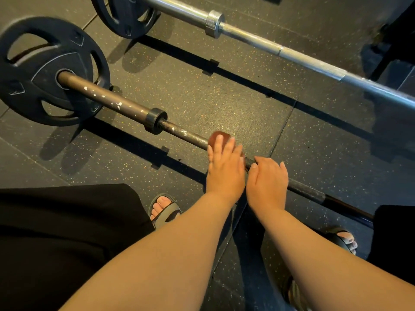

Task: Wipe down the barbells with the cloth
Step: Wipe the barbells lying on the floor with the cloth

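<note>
A dark, worn barbell (pixel 184 133) lies on the rubber floor, running from upper left to lower right, with a black plate (pixel 45 70) on its left end. My left hand (pixel 224 169) wraps a reddish-brown cloth (pixel 216 136) over the knurled shaft, just right of the collar. Only a bit of the cloth shows past my fingertips. My right hand (pixel 267 182) grips the same shaft right beside the left hand, thumb lying along the bar. A silver barbell (pixel 247 35) lies parallel farther back.
A second black plate (pixel 125 14) sits on the silver bar at the top. My sandalled feet (pixel 165 209) (pixel 343 239) stand close behind the dark bar. A dark frame (pixel 390 41) stands at the upper right. Speckled floor (pixel 224 90) lies between the two bars.
</note>
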A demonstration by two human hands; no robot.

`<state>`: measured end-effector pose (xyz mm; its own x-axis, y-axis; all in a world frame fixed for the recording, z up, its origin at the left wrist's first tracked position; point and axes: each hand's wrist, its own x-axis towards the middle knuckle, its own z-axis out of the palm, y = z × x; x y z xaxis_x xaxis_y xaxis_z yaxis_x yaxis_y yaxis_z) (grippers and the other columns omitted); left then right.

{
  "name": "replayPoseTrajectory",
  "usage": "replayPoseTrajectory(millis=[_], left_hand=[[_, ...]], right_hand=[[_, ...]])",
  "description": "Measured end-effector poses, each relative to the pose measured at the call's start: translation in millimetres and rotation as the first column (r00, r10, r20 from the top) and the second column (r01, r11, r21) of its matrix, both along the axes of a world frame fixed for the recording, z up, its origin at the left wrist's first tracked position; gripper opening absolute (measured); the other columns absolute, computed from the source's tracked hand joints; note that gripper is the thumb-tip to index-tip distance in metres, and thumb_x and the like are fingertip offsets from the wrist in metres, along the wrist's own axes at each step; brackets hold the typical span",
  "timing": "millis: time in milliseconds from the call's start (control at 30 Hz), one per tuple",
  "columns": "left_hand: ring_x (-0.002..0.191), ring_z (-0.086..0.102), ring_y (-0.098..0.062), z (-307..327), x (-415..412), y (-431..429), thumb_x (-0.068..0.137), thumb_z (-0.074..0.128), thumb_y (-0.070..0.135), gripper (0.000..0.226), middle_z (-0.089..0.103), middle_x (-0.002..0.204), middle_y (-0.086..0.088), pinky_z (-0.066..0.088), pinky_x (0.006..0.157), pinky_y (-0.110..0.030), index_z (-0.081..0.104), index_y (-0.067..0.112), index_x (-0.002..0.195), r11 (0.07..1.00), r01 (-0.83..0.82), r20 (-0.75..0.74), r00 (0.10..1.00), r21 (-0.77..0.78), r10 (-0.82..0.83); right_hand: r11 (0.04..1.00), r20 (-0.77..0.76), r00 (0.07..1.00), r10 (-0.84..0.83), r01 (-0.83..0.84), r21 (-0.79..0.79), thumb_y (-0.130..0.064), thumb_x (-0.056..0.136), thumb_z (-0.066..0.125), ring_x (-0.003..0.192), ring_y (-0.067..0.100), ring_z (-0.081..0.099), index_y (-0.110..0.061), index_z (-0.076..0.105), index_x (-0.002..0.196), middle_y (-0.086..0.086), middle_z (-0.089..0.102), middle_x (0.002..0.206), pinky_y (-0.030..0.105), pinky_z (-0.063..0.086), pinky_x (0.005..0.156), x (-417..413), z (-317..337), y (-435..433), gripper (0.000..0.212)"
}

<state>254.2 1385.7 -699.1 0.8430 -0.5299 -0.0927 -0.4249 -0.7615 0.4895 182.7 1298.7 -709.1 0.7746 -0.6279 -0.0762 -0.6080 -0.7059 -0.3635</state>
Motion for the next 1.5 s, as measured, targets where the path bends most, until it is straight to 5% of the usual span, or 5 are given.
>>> replayPoseTrajectory(millis=[567, 833, 1000, 1267, 1500], left_hand=[[0.155, -0.018, -0.02, 2.4, -8.1, 8.3, 0.111, 0.027, 0.032, 0.053, 0.004, 0.171, 0.006, -0.015, 0.124, -0.039, 0.019, 0.022, 0.162, 0.977, 0.176, 0.023, 0.983, 0.12, -0.18], [0.156, -0.012, -0.015, 0.4, 39.2, 9.8, 0.111, 0.031, 0.022, 0.04, 0.028, 0.165, 0.007, 0.007, 0.128, -0.044, 0.055, 0.015, 0.141, 0.89, -0.408, -0.21, 0.906, -0.205, 0.368], [0.157, -0.011, -0.022, -1.1, 9.5, -1.6, 0.109, 0.033, 0.022, 0.038, 0.024, 0.167, 0.001, -0.025, 0.115, -0.034, 0.054, 0.015, 0.139, 0.965, -0.233, -0.071, 0.972, -0.122, 0.226], [0.156, -0.008, -0.016, -0.4, 25.3, 20.0, 0.11, 0.031, 0.031, 0.042, 0.026, 0.166, 0.008, 0.006, 0.128, -0.049, 0.046, 0.024, 0.149, 0.988, -0.144, -0.063, 0.988, -0.052, 0.141], [0.157, -0.003, -0.022, 4.7, 2.6, -10.5, 0.11, 0.034, 0.024, 0.04, 0.029, 0.165, 0.002, -0.006, 0.127, -0.046, 0.053, 0.014, 0.144, 0.994, -0.1, -0.124, 0.988, -0.039, 0.094]], right_hand=[[0.994, -0.066, 0.994, -0.082, 0.086, 0.07, -0.033, 0.101, 0.019, 0.12, 0.015, 0.058, -0.02, 0.069, 0.121, -0.002, 0.069, 0.122, 0.044, 0.014, 0.125, 9.9, 1.1, 1.1, 0.055], [0.997, 0.015, 0.999, -0.052, 0.051, 0.056, -0.029, 0.101, 0.024, 0.118, 0.026, 0.059, -0.01, 0.066, 0.129, 0.007, 0.069, 0.123, 0.045, 0.024, 0.123, 2.4, 2.1, 2.3, 0.054], [0.998, 0.048, 0.998, -0.05, 0.048, 0.038, -0.025, 0.101, 0.03, 0.107, 0.031, 0.064, -0.007, 0.07, 0.122, 0.011, 0.072, 0.115, 0.047, 0.042, 0.106, 1.9, 0.2, -0.8, 0.049], [0.988, 0.022, 0.988, -0.153, 0.152, 0.041, -0.034, 0.099, 0.013, 0.108, 0.027, 0.064, -0.011, 0.072, 0.117, 0.007, 0.073, 0.112, 0.047, 0.027, 0.119, 13.0, 0.3, 7.7, 0.066], [0.992, 0.011, 0.996, -0.093, 0.092, 0.087, -0.034, 0.099, 0.015, 0.108, 0.025, 0.064, -0.011, 0.071, 0.117, 0.006, 0.072, 0.114, 0.048, 0.038, 0.11, 8.0, 1.6, 1.7, 0.063]])
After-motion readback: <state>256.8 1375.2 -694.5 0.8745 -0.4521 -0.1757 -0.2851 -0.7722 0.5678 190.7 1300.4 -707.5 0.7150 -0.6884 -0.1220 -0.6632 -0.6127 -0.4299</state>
